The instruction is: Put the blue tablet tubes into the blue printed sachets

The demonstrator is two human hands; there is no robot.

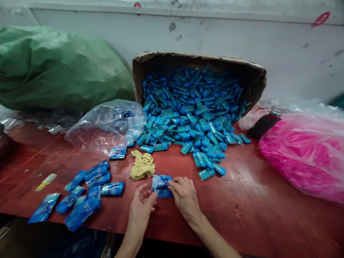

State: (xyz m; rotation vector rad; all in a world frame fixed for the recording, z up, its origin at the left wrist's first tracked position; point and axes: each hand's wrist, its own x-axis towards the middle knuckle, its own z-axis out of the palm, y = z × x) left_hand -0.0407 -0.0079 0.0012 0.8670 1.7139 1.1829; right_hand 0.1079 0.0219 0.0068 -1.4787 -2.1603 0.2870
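A small blue printed packet (pixel 161 185) lies at the front middle of the red table. My right hand (pixel 185 197) pinches its right edge between thumb and fingers. Just left of the packet, my left hand (pixel 143 201) is open, fingers loosely curled and apart, thumb close to the packet's lower left corner. Behind the packet sits a crumpled yellow cloth-like lump (pixel 142 165). To the left lie several filled blue packets (pixel 83 212), some overlapping. Beyond the cloth, small clear-wrapped blue and green pieces (pixel 185 117) spill from a cardboard box (pixel 262 83) on its side.
A clear plastic bag (pixel 109 124) lies left of the box, with a large green sack (pixel 61 69) behind it. On the right are a dark bottle (pixel 264 124) and a bright pink bag (pixel 307 157). The red table's (pixel 250 224) front edge runs beneath my forearms.
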